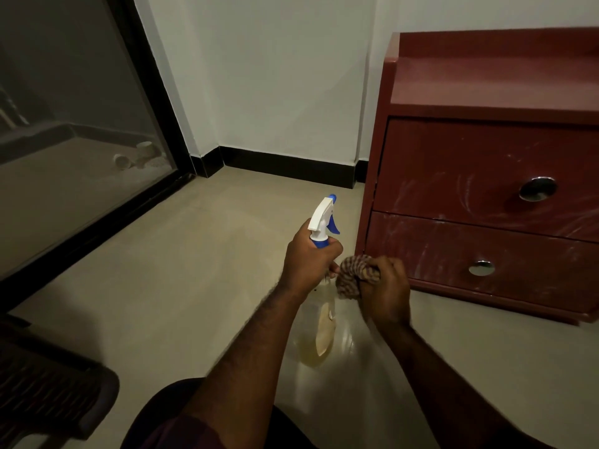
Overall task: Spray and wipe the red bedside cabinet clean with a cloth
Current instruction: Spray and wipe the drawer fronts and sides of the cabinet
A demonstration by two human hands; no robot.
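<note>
Head view: left hand (pixel 309 260) holds spray bottle (pixel 317 333) upright, nozzle (pixel 332 198) forward

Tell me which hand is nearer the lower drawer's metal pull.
Right. The right hand, gripping the checked cloth, sits just left of the pull; the left hand, holding the spray bottle, is farther to the left.

Home bedroom — red bedside cabinet (pixel 486 176) w/ drawers, tiled floor (pixel 201 254), glass door (pixel 64 124).
</note>
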